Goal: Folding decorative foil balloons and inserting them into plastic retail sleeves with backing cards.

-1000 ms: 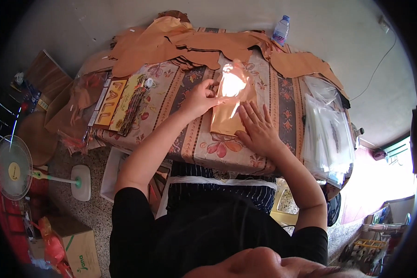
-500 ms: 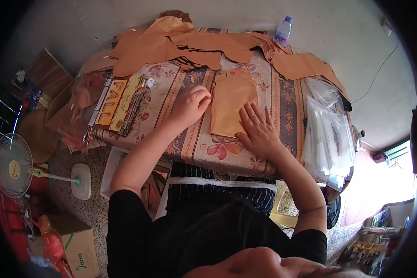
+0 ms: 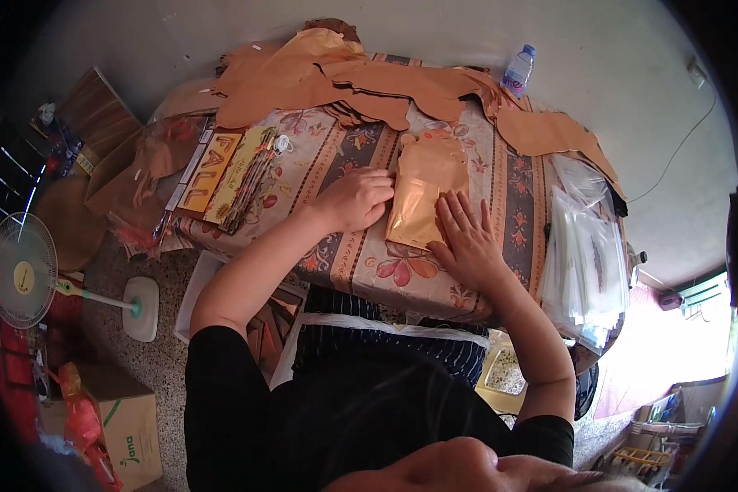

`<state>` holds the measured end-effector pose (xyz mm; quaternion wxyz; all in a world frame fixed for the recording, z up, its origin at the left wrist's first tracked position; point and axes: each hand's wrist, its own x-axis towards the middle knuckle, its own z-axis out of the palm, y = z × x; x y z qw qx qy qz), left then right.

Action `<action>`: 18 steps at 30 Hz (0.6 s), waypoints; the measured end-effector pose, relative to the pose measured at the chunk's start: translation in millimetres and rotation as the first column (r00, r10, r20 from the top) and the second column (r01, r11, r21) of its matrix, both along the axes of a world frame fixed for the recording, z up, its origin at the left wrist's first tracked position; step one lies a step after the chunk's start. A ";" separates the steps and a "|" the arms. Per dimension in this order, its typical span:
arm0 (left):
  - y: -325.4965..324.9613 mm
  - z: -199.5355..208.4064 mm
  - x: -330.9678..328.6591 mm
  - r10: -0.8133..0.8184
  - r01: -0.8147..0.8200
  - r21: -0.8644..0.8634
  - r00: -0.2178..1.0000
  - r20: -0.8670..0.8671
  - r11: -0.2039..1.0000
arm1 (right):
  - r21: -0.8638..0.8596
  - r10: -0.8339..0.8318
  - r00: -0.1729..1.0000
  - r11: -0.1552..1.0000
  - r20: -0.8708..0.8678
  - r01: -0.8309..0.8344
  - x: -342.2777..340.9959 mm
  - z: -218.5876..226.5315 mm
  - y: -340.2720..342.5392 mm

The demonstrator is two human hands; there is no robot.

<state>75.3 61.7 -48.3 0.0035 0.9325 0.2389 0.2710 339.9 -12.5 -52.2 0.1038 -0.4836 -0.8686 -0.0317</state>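
Handwork at a cloth-covered bench, seen from above. The golden-brown packet (image 3: 418, 209) lies on the flowered cloth (image 3: 354, 269), near the middle of the bench and between the two hands. As a judgement of its state, it is laid out flat, with its near edge fairly straight and its lower part smooth and shiny; the far end is duller and has an uneven edge, and is not squared off. The work on this piece therefore appears unfinished, as both hands are at its sides; how much is left cannot be read from this view.

Left hand (image 3: 357, 202): the fingers are curled in toward the palm at the left edge of the packet. Whether they pinch that edge or merely rest just beside it cannot be told, since the tips are partly hidden. Right hand (image 3: 471, 246): the fingers are extended and slightly spread, laid flat over the right side of the packet near its lower corner, pressing on it rather than grasping; nothing is gripped.

Surroundings: overlapping brown pieces (image 3: 275, 82) with curved outlines lie along the far side, apart from both hands. Clear plastic sleeves (image 3: 580, 258) are heaped at the right, yellow cards (image 3: 239, 180) at the left, and a bottle (image 3: 517, 74) stands at the back.
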 end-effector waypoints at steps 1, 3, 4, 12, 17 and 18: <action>4.2 2.2 -1.7 0.031 -0.034 -0.127 0.999 -0.029 0.991 | -0.007 -0.003 1.000 1.000 0.001 0.003 -0.1 1.1 -0.8; 8.3 4.7 0.7 0.054 -0.067 -0.254 0.997 -0.058 0.965 | -0.017 -0.010 1.000 1.000 0.005 0.010 0.8 0.7 -0.5; 8.8 4.5 4.8 0.123 -0.058 -0.418 0.984 0.130 0.907 | -0.009 -0.005 1.000 1.000 0.001 0.005 1.0 -0.8 -0.6; -0.2 -2.0 28.3 0.412 -0.257 -0.478 0.875 0.254 0.840 | -0.017 -0.006 1.000 1.000 0.005 0.007 0.6 0.5 -0.1; 1.1 -10.9 25.3 0.343 -0.138 -0.503 0.874 0.343 0.853 | 0.010 0.011 1.000 1.000 -0.004 -0.011 1.6 -2.2 1.6; 0.7 -12.6 25.2 0.311 -0.192 -0.350 0.893 0.325 0.917 | 0.006 0.009 1.000 1.000 -0.006 -0.009 1.0 -1.5 1.7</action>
